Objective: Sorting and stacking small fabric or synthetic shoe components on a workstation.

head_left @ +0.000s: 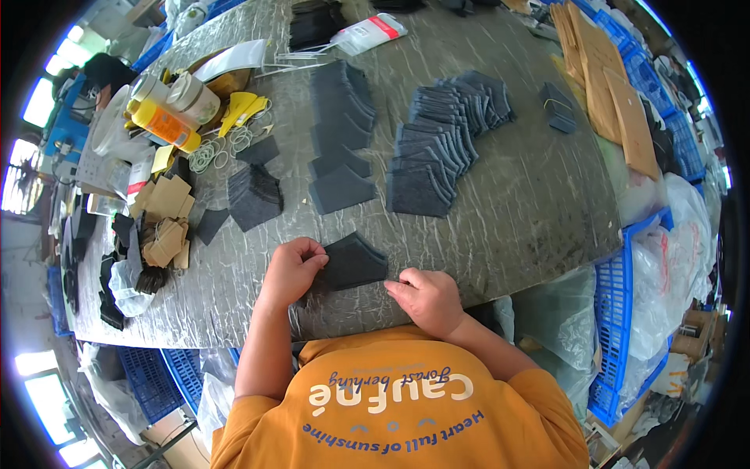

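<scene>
Between my two hands, near the table's front edge, is a dark grey cut fabric piece (355, 264) with a curved edge. My left hand (295, 268) pinches its left side between thumb and fingers. At its lower right corner, my right hand (427, 299) has its thumb and forefinger pressed together on the edge. Beyond my hands lies a column of similar dark pieces (342, 187). To its right runs a long fanned row of overlapping pieces (422, 184). A smaller dark stack (255, 197) lies to the left.
At the left stand a yellow-orange bottle (166, 125) and a white jar (194, 99), beside rubber bands (209, 153) and tan card pieces (166, 242). Brown paper packets (630, 121) line the right edge. A blue crate (613, 328) with clear plastic bags stands beside the table (539, 211).
</scene>
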The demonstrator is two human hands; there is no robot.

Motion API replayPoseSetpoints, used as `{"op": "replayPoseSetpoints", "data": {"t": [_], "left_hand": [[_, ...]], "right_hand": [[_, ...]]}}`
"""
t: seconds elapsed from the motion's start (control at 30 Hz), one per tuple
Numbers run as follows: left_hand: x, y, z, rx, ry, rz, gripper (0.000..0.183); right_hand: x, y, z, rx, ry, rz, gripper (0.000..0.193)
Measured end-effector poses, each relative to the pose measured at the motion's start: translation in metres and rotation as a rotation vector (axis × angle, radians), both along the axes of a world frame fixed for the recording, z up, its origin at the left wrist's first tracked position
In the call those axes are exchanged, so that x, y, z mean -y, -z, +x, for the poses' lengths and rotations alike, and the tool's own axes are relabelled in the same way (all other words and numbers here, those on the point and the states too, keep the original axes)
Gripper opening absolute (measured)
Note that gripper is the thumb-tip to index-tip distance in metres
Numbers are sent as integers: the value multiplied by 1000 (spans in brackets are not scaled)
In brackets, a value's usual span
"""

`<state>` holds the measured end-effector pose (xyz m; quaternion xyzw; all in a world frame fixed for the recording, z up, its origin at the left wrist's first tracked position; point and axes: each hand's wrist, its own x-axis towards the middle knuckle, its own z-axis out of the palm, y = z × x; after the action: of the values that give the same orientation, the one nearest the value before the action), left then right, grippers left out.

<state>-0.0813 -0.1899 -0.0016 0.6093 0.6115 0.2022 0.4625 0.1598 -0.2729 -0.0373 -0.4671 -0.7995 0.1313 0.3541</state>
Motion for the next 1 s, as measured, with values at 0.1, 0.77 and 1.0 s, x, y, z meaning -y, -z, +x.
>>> {"op": "replayPoseSetpoints", "data": {"t": [0.1, 0.77, 1.0], "left_hand": [[-1, -1, 1, -20, 28, 3, 5], [0, 2, -2, -57, 43, 14, 5], [0, 1, -1, -59, 44, 8, 4]], "right_hand": [[-1, 0, -1, 19, 9, 2, 8], [-2, -2, -2, 83, 11, -31, 10], [-3, -3, -4, 95, 3, 4, 8]]}}
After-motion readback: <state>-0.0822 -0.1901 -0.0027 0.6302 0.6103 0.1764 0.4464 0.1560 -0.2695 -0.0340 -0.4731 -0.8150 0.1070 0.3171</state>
